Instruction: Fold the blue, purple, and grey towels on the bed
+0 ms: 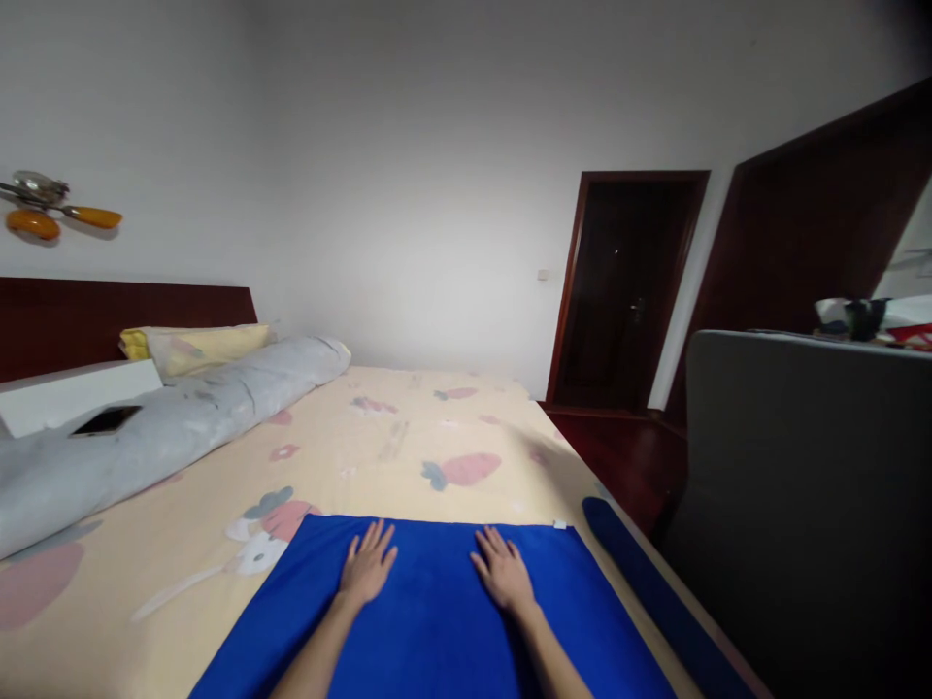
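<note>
Head view: one blue cloth [437,621], spread flat beneath both hands on a cream, strawberry-patterned bed cover [393,442], its far edge just beyond the fingertips. Left hand [368,568], palm down on the cloth, was opened wide with fingers spread. Right hand [505,573], likewise palm down and well apart from the left, had its fingers extended and slightly parted. One small white label [560,525] lay at the cloth's far edge, right of the right hand; farther right, one long dark blue strip [645,587] ran along the bed's side. Ahead and left of the left hand were one grey bolster-like roll [225,413], one dark-screened phone [107,420] resting upon it, and one yellow pillow [208,349] behind.
</note>
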{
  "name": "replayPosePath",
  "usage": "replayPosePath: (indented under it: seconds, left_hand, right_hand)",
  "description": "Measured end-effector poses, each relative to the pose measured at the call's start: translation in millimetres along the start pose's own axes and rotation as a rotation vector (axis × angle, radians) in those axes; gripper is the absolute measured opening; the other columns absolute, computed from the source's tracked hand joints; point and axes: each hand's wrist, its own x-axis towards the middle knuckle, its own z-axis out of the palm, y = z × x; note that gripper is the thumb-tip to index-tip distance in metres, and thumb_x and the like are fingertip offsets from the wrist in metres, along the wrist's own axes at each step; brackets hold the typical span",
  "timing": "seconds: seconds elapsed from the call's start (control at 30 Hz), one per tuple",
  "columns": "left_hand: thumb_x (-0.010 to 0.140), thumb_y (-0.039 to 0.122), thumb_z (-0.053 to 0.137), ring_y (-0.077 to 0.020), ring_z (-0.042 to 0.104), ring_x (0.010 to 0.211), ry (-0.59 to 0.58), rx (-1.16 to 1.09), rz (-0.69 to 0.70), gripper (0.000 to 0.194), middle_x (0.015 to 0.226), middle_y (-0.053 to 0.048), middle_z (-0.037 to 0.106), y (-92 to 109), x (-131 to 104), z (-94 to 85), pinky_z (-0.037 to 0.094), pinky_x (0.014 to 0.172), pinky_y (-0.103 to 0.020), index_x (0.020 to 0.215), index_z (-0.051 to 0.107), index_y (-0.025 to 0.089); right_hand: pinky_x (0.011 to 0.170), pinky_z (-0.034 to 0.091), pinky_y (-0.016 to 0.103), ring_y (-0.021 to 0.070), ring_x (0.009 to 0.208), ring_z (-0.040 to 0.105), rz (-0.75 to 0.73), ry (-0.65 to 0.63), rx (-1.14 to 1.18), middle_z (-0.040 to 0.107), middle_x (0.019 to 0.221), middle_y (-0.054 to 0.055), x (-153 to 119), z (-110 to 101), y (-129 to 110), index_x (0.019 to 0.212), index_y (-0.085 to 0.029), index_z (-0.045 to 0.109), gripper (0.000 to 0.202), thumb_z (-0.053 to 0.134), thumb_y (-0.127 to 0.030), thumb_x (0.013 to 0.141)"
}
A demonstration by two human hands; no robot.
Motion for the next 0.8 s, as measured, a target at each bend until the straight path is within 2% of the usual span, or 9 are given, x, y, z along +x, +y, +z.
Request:
replayPosePath:
  seconds: [0.1,0.17,0.23,0.33,0.47,0.6,0.7,0.8]
  left_hand:
    - [0.095,0.047,0.023,-0.0240,0.017,0.147,-0.001,0.022,-0.149,0.060,0.160,-0.006,0.020,-65.0,3.5,-14.1,0.016,0.116,-0.053,0.151,0.027,0.025]
    - [0.095,0.048,0.021,-0.0249,0.016,0.147,-0.002,0.029,-0.230,0.061,0.160,-0.007,0.020,-101.2,1.8,-22.3,0.017,0.115,-0.054,0.151,0.026,0.023]
    - [0.096,0.048,0.018,-0.0251,0.016,0.147,-0.001,0.035,-0.289,0.062,0.160,-0.008,0.018,-126.9,-0.6,-27.7,0.016,0.115,-0.054,0.152,0.023,0.022]
    - [0.095,0.050,0.018,-0.0255,0.018,0.147,-0.008,0.043,-0.338,0.064,0.160,-0.008,0.018,-145.2,-1.8,-30.5,0.018,0.115,-0.055,0.152,0.021,0.021]
    - [0.095,0.051,0.019,-0.0262,0.019,0.146,-0.014,0.066,-0.360,0.065,0.160,-0.009,0.018,-145.1,0.4,-32.7,0.019,0.113,-0.057,0.152,0.021,0.021]
    - [0.093,0.043,0.026,-0.0324,0.020,0.145,0.012,0.113,-0.367,0.063,0.157,-0.017,0.024,-129.9,0.9,-39.7,0.013,0.112,-0.063,0.149,0.031,0.014]
    - [0.093,0.031,0.024,-0.0304,0.015,0.147,0.058,0.141,-0.279,0.060,0.157,-0.019,0.022,-101.8,-2.4,-40.4,0.007,0.113,-0.062,0.149,0.030,0.010]
    - [0.094,0.031,0.022,-0.0244,0.015,0.147,0.034,0.118,-0.105,0.060,0.159,-0.013,0.020,-50.7,-10.5,-30.4,0.011,0.116,-0.054,0.150,0.026,0.011]
  right_hand:
    - [0.118,0.016,0.048,0.0233,0.146,0.021,0.168,0.011,-0.069,0.029,0.156,0.010,-1.7,-14.4,60.6,0.146,-0.020,0.037,0.063,0.028,-0.054,0.094]
    - [0.117,0.017,0.049,0.0234,0.146,0.020,0.255,0.010,-0.108,0.029,0.157,0.009,-5.4,-23.0,95.5,0.147,-0.021,0.035,0.063,0.028,-0.054,0.094]
    - [0.117,0.017,0.050,0.0239,0.147,0.018,0.322,0.015,-0.141,0.029,0.157,0.009,-9.1,-28.6,121.5,0.148,-0.022,0.033,0.063,0.028,-0.054,0.093]
    - [0.116,0.019,0.050,0.0247,0.147,0.019,0.396,0.024,-0.175,0.026,0.158,0.011,-12.0,-29.9,142.2,0.149,-0.023,0.030,0.063,0.026,-0.054,0.094]
    - [0.115,0.021,0.050,0.0237,0.146,0.022,0.421,0.032,-0.200,0.026,0.158,0.010,-10.9,-24.6,148.3,0.150,-0.026,0.025,0.063,0.024,-0.054,0.094]
    - [0.115,0.020,0.050,0.0252,0.146,0.022,0.422,0.069,-0.228,0.027,0.157,0.013,-10.6,-25.1,141.8,0.151,-0.021,0.022,0.065,0.026,-0.052,0.094]
    - [0.117,0.014,0.052,0.0294,0.147,0.017,0.348,0.153,-0.231,0.024,0.157,0.019,-11.6,-28.1,117.8,0.150,-0.009,0.025,0.068,0.029,-0.048,0.094]
    - [0.116,0.018,0.054,0.0313,0.145,0.023,0.124,0.122,-0.078,0.030,0.154,0.021,-11.8,-24.5,66.9,0.146,-0.004,0.033,0.067,0.030,-0.046,0.094]
